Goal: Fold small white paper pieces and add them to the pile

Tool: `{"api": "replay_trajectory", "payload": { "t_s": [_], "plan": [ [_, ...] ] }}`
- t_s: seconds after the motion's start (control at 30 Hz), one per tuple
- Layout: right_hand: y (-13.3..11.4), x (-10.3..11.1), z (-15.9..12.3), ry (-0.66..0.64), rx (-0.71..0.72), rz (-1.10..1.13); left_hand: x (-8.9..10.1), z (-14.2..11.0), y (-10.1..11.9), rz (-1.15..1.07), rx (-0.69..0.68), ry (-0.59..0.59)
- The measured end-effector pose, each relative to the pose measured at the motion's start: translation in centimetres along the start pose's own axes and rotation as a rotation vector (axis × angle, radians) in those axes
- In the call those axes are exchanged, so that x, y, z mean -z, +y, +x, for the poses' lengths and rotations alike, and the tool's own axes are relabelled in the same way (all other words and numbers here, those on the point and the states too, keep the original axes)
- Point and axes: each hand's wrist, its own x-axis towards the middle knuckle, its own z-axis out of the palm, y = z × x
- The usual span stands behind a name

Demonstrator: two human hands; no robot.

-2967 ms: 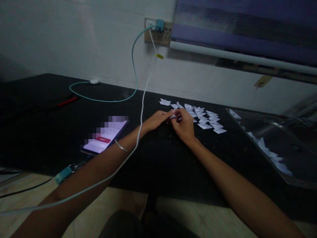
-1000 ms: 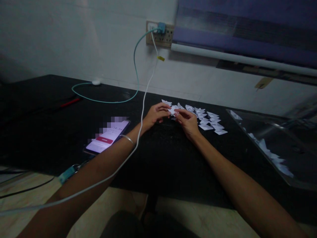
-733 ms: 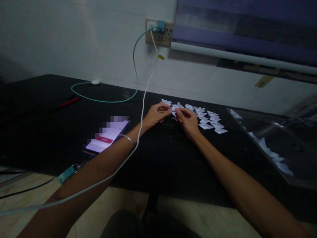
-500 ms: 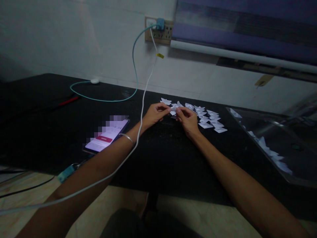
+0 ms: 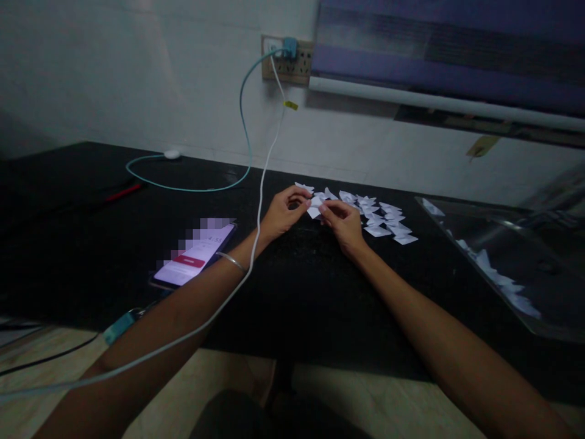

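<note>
Between my two hands is a small folded white paper, pinched at its left side by my left hand and at its right side by my right hand. Thumb and forefinger are closed on it on both sides. Just beyond and to the right lie several folded white paper pieces, shaped like little boats, in overlapping rows on the black table. Some of these pieces are partly hidden behind my fingers. A silver bangle circles my left wrist.
A lit phone lies left of my left forearm. A white cable crosses over that forearm from the wall socket. A teal cable loops behind. At right, a clear sheet reflects the papers.
The held paper now shows a larger pointed face below the fingers. My right hand has shifted slightly left. The whole view has moved a little.
</note>
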Motion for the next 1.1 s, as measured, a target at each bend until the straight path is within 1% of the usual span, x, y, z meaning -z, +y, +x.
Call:
{"api": "replay_trajectory", "payload": {
  "t_s": [0.23, 0.37, 0.5, 0.73, 0.8, 0.87, 1.0, 1.03, 1.1],
  "plan": [
    [-0.2, -0.3, -0.1, -0.026, -0.06, 0.077, 0.0, -0.5, 1.0, 0.121, -0.047, -0.026],
    [-0.4, -0.3, -0.2, -0.051, -0.092, 0.083, 0.1, -0.9, 1.7, 0.152, 0.012, -0.051],
    [-0.6, -0.3, -0.2, -0.091, -0.063, 0.023, 0.1, -0.9, 1.9, 0.157, 0.04, -0.089],
    [0.3, -0.1, 0.2, -0.125, 0.019, -0.03, 0.1, -0.7, 1.4, 0.123, 0.032, -0.072],
    [0.7, 0.0, 0.3, -0.127, 0.046, -0.044, 0.1, -0.7, 1.2, 0.08, 0.06, -0.083],
    [1.0, 0.0, 0.4, -0.13, 0.073, -0.074, 0.1, -0.7, 0.9, 0.026, 0.126, -0.109],
    [0.8, 0.1, 0.3, -0.136, 0.112, -0.119, 0.1, -0.8, 0.7, -0.029, 0.282, -0.246],
    [0.7, 0.0, 0.3, -0.138, 0.111, -0.12, 0.2, -0.8, 0.8, -0.031, 0.298, -0.265],
    [0.4, 0.0, 0.1, -0.134, 0.103, -0.12, 0.3, -0.8, 1.2, -0.039, 0.302, -0.256]
  ]
}}
